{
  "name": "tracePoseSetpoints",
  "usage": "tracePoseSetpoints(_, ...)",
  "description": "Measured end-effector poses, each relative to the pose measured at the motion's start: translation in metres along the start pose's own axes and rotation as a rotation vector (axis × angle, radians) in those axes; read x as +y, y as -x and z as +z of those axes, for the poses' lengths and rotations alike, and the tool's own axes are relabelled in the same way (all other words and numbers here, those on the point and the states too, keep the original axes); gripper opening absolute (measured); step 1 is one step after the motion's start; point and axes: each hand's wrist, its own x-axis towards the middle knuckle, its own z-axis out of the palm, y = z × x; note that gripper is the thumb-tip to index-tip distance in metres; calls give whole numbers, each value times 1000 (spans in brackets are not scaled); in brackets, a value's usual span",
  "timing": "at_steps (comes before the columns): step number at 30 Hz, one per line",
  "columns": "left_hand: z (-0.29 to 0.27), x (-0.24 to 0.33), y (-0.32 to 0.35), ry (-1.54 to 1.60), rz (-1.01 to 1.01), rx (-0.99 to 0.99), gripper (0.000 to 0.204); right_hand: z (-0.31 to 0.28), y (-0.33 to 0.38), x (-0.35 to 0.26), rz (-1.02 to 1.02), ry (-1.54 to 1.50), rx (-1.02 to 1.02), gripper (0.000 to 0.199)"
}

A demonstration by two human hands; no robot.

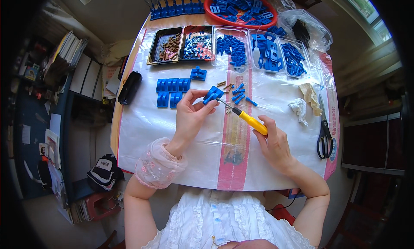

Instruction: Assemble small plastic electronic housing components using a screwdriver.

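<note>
1. A blue piece point(213, 93) is held over the middle of the counter point(183, 21), pinched by the thumb and fingers of the left grip point(194, 113).
2. A yellow screwdriver point(253, 123) is held by its handle in the right grip point(275, 145). Its tip is pointed at the blue piece; whether they touch cannot be told.
3. If it is pushed at a slant, the tip could slip, and the left fingers could be poked, being so close.
4. The loose screws point(221, 83) and little blue pegs point(239, 99) could be rolled away if they were bumped.
5. More blue pieces point(172, 84) are lined up to the left. Trays point(164, 62) and a red bowl point(235, 23) are set farther back.
6. The counter is covered by a shiny white sheet point(198, 152); scissors point(324, 139) are laid at the right.
7. In the room, a backpack point(105, 173) and books point(70, 48) are seen on the left, and a window point(361, 5) at the upper right.
</note>
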Motion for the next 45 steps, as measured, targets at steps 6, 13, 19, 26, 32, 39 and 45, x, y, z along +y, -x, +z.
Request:
tracePoseSetpoints(6,-1,-1,1,-11,-1,-13,27,-3,0,0,30,-4,-27,26)
tracePoseSetpoints(13,-1,0,0,-23,0,-10,29,-5,-3,1,-1,51,-88,21)
tracePoseSetpoints(19,0,-2,1,-19,4,-3,33,-3,-1,2,-19,51,-96,31)
tracePoseSetpoints(26,0,-1,3,-21,-12,-51,35,-3,-4,2,-274,270,18,48)
tracePoseSetpoints(32,0,-2,4,-40,3,-60,35,-1,-1,2,-277,265,6,47)
tracePoseSetpoints(39,1,-3,5,-53,7,-71,36,-4,1,0,-279,312,-14,41)
tracePoseSetpoints(45,2,-1,6,-59,-8,-48,35,-1,3,3,-245,290,-51,38)
